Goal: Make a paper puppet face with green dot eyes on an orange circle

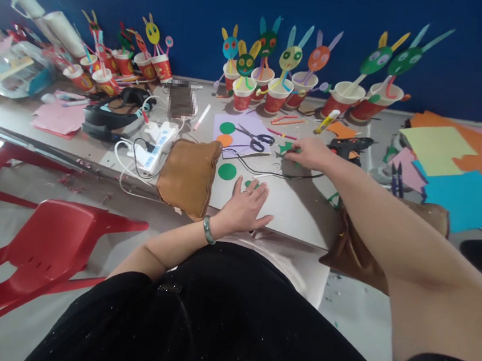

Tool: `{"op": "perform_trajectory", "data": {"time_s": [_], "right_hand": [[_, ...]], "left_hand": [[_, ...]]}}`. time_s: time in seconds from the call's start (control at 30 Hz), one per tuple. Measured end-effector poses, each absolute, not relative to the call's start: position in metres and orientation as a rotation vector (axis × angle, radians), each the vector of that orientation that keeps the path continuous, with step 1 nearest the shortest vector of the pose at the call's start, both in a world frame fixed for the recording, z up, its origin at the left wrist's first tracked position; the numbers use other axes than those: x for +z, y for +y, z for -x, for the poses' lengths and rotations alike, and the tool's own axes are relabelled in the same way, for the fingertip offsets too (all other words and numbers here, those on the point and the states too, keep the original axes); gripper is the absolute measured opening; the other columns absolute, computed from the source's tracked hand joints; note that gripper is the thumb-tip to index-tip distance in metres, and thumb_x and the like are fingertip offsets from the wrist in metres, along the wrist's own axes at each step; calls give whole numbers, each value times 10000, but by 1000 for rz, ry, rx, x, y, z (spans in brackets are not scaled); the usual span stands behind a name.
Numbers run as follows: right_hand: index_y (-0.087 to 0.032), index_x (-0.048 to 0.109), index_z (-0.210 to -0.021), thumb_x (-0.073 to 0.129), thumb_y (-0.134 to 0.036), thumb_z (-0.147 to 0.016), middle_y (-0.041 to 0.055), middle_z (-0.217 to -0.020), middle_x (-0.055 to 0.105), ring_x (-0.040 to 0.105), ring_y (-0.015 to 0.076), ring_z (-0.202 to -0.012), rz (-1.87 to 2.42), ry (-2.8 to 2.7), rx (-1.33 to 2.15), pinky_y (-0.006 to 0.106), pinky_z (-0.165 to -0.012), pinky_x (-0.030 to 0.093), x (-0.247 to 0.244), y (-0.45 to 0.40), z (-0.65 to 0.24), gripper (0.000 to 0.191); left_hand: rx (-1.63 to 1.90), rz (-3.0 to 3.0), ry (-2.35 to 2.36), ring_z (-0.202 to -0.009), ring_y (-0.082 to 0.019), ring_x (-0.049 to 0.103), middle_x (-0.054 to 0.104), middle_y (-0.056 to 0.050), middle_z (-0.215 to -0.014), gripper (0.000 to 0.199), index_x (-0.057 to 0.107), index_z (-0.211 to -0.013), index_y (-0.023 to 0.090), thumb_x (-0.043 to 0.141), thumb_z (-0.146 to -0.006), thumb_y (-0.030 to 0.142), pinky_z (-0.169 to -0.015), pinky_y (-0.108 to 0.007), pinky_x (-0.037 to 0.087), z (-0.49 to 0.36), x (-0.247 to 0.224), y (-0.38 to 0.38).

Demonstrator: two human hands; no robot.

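Observation:
My left hand point(247, 207) rests near the table's front edge with fingers spread, its fingertips at a small green paper piece point(252, 184). A green paper circle point(227, 171) lies just left of it. My right hand point(310, 154) reaches across the table, its fingers closed on green paper scraps point(285, 148). Between the hands and the cups, black-handled scissors point(259, 142) lie on a lilac sheet point(241, 122), beside another green circle point(227, 128) and an orange circle point(224, 140).
Red cups point(278, 96) with paper rabbit figures line the wall. A brown pouch point(188, 176) and a power strip point(157, 149) are at the left, a glue gun point(350, 148) and coloured paper point(467, 201) at the right. A red chair point(51, 241) stands left; a person's hand shows far right.

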State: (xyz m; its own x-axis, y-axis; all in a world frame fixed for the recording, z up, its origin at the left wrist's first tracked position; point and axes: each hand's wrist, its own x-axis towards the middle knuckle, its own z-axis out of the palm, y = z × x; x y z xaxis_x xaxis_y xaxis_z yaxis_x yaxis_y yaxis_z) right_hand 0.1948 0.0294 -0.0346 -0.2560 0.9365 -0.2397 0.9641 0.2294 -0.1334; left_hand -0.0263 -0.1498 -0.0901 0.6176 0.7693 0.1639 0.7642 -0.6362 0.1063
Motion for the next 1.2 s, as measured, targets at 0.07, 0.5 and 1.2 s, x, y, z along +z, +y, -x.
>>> {"op": "perform_trajectory", "data": {"time_s": [0.07,0.5,1.2], "right_hand": [[-209,833,-1024,709,-443,-938,109,-938,831,764,323,-1017,-1829,2379,-395,354,-825,544,-35,31,-194,279],[-143,804,-1089,590,-276,-992,216,-1223,812,743,339,-1158,-1805,2374,-342,364,-923,512,-33,19,-186,270],[-171,798,-967,698,-246,-924,40,-692,740,654,192,-680,-1833,2333,-663,317,-711,453,-29,30,-244,132]], "left_hand": [[306,-2802,1330,-1584,-396,473,526,-228,-1683,718,545,-1578,48,424,-1108,577,-1331,-720,305,26,-91,-150],[286,-2811,1335,-1581,-398,480,536,-230,-1675,718,550,-1570,50,424,-1110,586,-1324,-723,317,26,-90,-150],[273,-2784,1338,-1590,-402,468,528,-217,-1686,717,553,-1576,59,430,-1109,589,-1336,-700,303,26,-87,-150]]}}
